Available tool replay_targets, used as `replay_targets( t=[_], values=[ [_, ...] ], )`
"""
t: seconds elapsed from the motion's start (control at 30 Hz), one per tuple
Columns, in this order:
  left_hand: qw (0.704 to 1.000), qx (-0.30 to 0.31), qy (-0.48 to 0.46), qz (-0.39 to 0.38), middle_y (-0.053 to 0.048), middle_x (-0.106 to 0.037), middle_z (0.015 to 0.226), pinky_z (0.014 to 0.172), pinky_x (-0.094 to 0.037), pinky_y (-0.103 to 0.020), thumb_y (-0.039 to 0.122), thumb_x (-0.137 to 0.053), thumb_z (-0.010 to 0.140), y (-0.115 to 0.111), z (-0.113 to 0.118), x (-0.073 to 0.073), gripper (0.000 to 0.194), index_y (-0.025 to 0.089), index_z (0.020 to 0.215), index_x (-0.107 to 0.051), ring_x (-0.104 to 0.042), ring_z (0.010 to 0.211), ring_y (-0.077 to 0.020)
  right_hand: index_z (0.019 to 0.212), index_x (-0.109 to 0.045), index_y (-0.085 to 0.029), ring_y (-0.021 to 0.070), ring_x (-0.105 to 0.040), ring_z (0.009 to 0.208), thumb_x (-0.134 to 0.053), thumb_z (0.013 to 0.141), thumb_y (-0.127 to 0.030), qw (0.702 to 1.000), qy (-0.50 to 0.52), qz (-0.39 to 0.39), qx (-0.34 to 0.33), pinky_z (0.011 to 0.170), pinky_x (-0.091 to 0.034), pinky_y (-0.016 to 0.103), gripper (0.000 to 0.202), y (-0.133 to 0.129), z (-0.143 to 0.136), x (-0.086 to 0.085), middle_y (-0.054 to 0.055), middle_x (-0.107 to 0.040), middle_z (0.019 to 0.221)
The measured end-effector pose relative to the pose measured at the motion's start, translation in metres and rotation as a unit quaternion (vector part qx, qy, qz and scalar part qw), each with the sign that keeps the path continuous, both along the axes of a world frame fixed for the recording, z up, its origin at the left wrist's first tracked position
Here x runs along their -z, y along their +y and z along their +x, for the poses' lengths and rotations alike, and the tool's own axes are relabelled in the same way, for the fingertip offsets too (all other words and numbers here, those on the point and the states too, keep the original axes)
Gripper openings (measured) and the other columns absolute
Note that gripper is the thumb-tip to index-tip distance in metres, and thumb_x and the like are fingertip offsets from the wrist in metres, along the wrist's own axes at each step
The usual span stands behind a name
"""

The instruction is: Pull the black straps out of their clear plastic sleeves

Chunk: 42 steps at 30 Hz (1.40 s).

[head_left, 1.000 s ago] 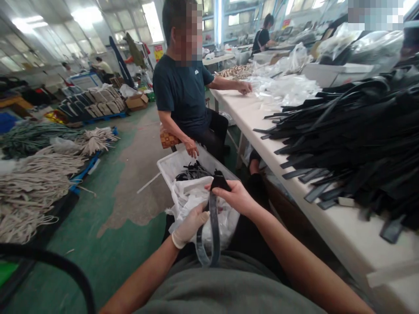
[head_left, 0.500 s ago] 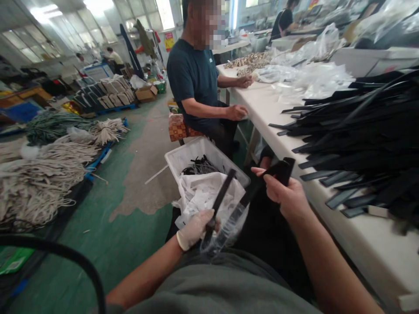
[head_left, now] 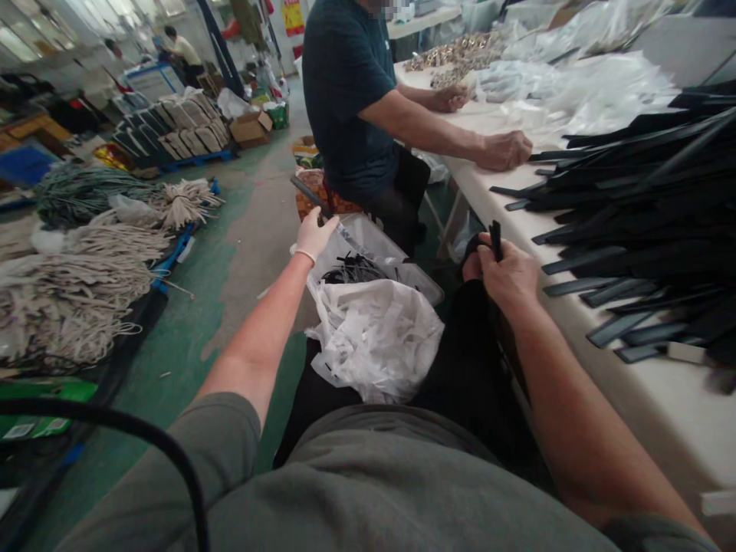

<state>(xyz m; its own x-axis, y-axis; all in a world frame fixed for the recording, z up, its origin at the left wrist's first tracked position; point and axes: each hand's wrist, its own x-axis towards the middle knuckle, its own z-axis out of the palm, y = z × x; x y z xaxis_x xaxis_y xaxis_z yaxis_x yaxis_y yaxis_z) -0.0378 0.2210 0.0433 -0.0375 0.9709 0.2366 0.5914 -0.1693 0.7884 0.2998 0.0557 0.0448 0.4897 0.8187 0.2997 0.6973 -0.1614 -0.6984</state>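
My left hand, in a pale glove, is closed on a black strap above the far left part of a white plastic bin. A shiny clear film strip trails from that hand over the bin toward the right. By the table edge, my right hand grips a folded black strap, its ends sticking up from the fist. Thin black strips lie in the bin. In front of my lap sits a white bag full of pale scraps.
A co-worker sits ahead, one hand at the near ends of a large black strap pile on the white table. Clear plastic bags and metal fittings lie farther back. Bundled cords cover the floor at left.
My left hand has moved forward and left from my lap to above the bin, holding the strap. My right hand has shifted slightly. The co-worker's near hand has reached toward the strap pile.
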Motion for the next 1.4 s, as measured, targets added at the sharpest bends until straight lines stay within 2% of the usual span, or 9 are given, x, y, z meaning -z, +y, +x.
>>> replay_targets(
  t=[0.13, 0.23, 0.43, 0.6, 0.77, 0.93, 1.03, 1.17, 1.4],
  values=[
    [0.987, 0.108, 0.105, -0.055, -0.01, -0.071, 0.103, 0.091, -0.042, -0.032, 0.041, -0.058, 0.088, -0.071, 0.013, 0.054, 0.029, 0.017, 0.095, -0.071, -0.061, 0.098, -0.0236, 0.108, -0.072, -0.017, 0.0144, -0.054, 0.054, -0.058, 0.084, -0.046, 0.978, 0.196, -0.043, -0.051, 0.048, -0.038, 0.028, 0.04, -0.029, -0.006, 0.025, 0.012, -0.075, 0.099],
    [0.953, 0.2, 0.154, -0.166, -0.009, -0.072, 0.09, 0.081, -0.043, -0.032, 0.052, -0.061, 0.084, -0.12, 0.035, 0.1, 0.036, 0.018, 0.084, -0.073, -0.062, 0.087, -0.0248, 0.107, -0.068, -0.014, 0.0058, -0.031, 0.041, -0.063, 0.078, -0.056, 0.888, 0.425, -0.11, -0.136, 0.038, -0.022, 0.025, 0.051, -0.062, -0.023, 0.038, 0.015, -0.075, 0.099],
    [0.934, 0.207, 0.167, -0.237, -0.012, -0.07, 0.081, 0.081, -0.041, -0.035, 0.047, -0.07, 0.075, -0.145, 0.073, 0.146, 0.032, 0.015, 0.07, -0.071, -0.061, 0.085, -0.0291, 0.105, -0.068, -0.012, 0.0042, -0.028, 0.041, -0.069, 0.074, -0.059, 0.81, 0.505, -0.227, -0.195, 0.038, -0.017, 0.024, 0.057, -0.111, -0.046, 0.062, 0.015, -0.075, 0.094],
    [0.95, 0.204, 0.119, -0.203, -0.008, -0.072, 0.09, 0.083, -0.042, -0.031, 0.034, -0.06, 0.082, -0.148, 0.07, 0.121, 0.022, 0.016, 0.078, -0.071, -0.061, 0.091, -0.0238, 0.108, -0.067, -0.01, 0.0052, -0.029, 0.041, -0.067, 0.077, -0.059, 0.812, 0.492, -0.247, -0.193, 0.039, -0.019, 0.025, 0.058, -0.116, -0.043, 0.073, 0.015, -0.074, 0.091],
    [0.939, 0.209, -0.142, -0.232, -0.002, -0.067, 0.071, 0.071, -0.047, -0.029, 0.044, -0.061, 0.081, -0.178, 0.049, 0.067, 0.028, 0.016, 0.081, -0.065, -0.064, 0.071, -0.0184, 0.099, -0.07, -0.013, 0.0035, -0.024, 0.041, -0.066, 0.076, -0.059, 0.786, 0.503, -0.254, -0.256, 0.039, -0.016, 0.024, 0.052, -0.098, -0.07, 0.065, 0.012, -0.074, 0.095],
    [0.889, 0.246, -0.228, -0.312, 0.0, -0.066, 0.067, 0.066, -0.049, -0.027, 0.048, -0.071, 0.075, -0.223, 0.035, 0.038, 0.034, 0.016, 0.083, -0.063, -0.063, 0.06, -0.0149, 0.085, -0.069, -0.013, 0.0052, -0.018, 0.039, -0.065, 0.074, -0.064, 0.744, 0.533, -0.273, -0.296, 0.039, -0.014, 0.023, 0.053, -0.077, -0.119, 0.047, -0.006, -0.045, 0.044],
    [0.877, 0.235, -0.246, -0.339, 0.0, -0.065, 0.064, 0.066, -0.049, -0.027, 0.047, -0.074, 0.073, -0.242, 0.03, 0.04, 0.035, 0.015, 0.086, -0.064, -0.063, 0.059, -0.0146, 0.086, -0.072, -0.015, 0.0077, -0.026, 0.039, -0.072, 0.07, -0.055, 0.795, 0.489, -0.236, -0.271, 0.04, -0.02, 0.024, 0.043, -0.064, -0.132, 0.035, -0.01, -0.032, 0.04],
    [0.865, 0.231, -0.263, -0.359, -0.002, -0.067, 0.063, 0.07, -0.05, -0.029, 0.043, -0.074, 0.073, -0.249, 0.028, 0.042, 0.04, 0.013, 0.099, -0.069, -0.064, 0.062, -0.0157, 0.078, -0.075, -0.019, 0.0159, -0.057, 0.063, -0.074, 0.073, -0.042, 0.883, 0.301, -0.167, -0.318, 0.061, -0.042, 0.028, 0.023, -0.055, -0.131, 0.017, 0.001, -0.066, 0.065],
    [0.87, 0.249, -0.233, -0.356, -0.006, -0.073, 0.076, 0.079, -0.049, -0.032, 0.041, -0.078, 0.068, -0.241, 0.032, 0.034, 0.027, 0.014, 0.075, -0.075, -0.064, 0.075, -0.0191, 0.076, -0.075, -0.02, 0.0173, -0.058, 0.067, -0.07, 0.075, -0.041, 0.898, 0.22, -0.144, -0.352, 0.063, -0.042, 0.03, 0.022, -0.056, -0.127, 0.01, 0.001, -0.067, 0.069]
  ],
)
